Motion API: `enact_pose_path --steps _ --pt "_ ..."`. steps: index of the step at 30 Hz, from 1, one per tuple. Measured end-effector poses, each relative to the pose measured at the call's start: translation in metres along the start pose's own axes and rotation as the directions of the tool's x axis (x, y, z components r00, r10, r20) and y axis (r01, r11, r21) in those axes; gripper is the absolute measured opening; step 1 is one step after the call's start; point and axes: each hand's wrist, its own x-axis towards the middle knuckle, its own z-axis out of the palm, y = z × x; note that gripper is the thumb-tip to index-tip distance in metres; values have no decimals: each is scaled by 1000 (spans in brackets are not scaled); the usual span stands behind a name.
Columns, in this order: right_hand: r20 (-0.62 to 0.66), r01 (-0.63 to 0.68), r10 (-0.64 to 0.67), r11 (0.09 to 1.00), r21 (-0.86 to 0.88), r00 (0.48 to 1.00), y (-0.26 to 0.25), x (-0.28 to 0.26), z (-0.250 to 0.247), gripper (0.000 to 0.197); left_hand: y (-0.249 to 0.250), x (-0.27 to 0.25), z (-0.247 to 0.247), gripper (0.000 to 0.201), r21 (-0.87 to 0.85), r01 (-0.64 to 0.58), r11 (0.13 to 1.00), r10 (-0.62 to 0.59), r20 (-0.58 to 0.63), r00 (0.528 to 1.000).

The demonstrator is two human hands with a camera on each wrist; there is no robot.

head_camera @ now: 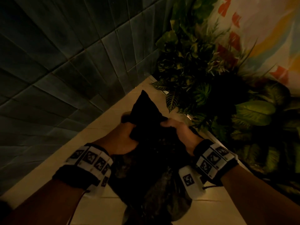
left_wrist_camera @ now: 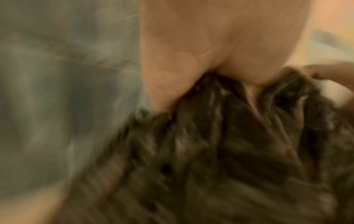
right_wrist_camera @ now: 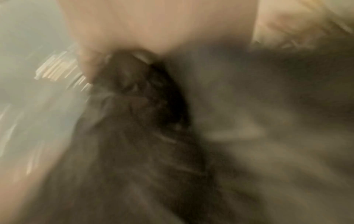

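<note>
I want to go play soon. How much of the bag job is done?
Not finished. The dark bag already looks bunched together at its top. Right now the left hand and right hand each grip that gathered top, one flap sticking up. No knot shows, so tying it probably is still left.

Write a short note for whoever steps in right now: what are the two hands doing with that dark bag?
Left hand: grips the gathered top of the dark bag, its fingers bunching the crinkled plastic.
Right hand: grips the same top from the other side.
Bag: held between the wrists over the pale tiled floor, beside the plants. One flap sticks up past the hands.
Done: top gathered.
Left: no knot shows, so it likely needs tying or closing.
</note>
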Motion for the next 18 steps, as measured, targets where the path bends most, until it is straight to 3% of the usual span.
enact_pose_path --steps 1,2,3,4,5,6,7,8,9,10,11,12,13,14,15,16,18 --pt "22 72 -71 995 -72 997 -3 -5 0 23 0 1 -1 35 -35 114 993 -117 -93 989" --pt "26 133 -131 943 -305 991 -1 -6 -1 53 -3 4 -3 36 -114 263 958 -279 -160 947" --pt "46 186 -195 802 -568 980 6 -5 -5 84 -4 6 -5 33 -237 354 905 -403 -209 891" --pt "60 190 -216 650 -736 974 11 -3 -5 104 -3 7 -5 34 -376 408 832 -500 -191 845" --pt "79 207 -250 542 -815 965 17 0 -6 113 -4 9 -5 39 -545 406 734 -548 -121 828" --pt "107 240 -286 485 -841 952 22 2 -6 110 -2 7 -8 41 -694 398 600 -556 -4 831" --pt "111 236 -276 475 -848 955 26 5 -8 94 1 4 -11 39 -764 402 504 -546 79 834" --pt "92 221 -268 504 -835 959 28 11 -12 68 3 -1 -13 33 -774 391 497 -534 82 841" --pt "67 204 -258 552 -809 964 27 15 -14 42 1 -1 -17 23 -737 369 566 -535 12 845" --pt "33 169 -217 644 -746 976 27 19 -17 27 -2 -1 -21 23 -602 341 722 -497 -107 861" --pt "21 133 -158 745 -654 987 24 22 -17 24 -6 -3 -24 48 -357 286 889 -385 -245 890" --pt "18 89 -99 790 -606 995 20 22 -14 26 -8 -7 -25 75 -87 188 978 -207 -338 918" --pt "14 60 -65 788 -613 998 14 20 -8 29 -6 -10 -22 92 105 13 994 22 -321 947" --pt "26 63 -59 781 -621 998 5 17 -1 30 0 -11 -16 98 228 -152 962 202 -216 955" --pt "43 71 -57 781 -621 997 -2 15 4 31 1 -9 -8 100 274 -265 924 299 -89 950" --pt "60 84 -60 778 -623 996 -6 14 8 29 4 -8 -1 97 270 -302 914 313 3 950" --pt "89 154 -126 771 -618 988 -11 13 12 21 -1 -3 4 65 106 -235 966 237 0 972"
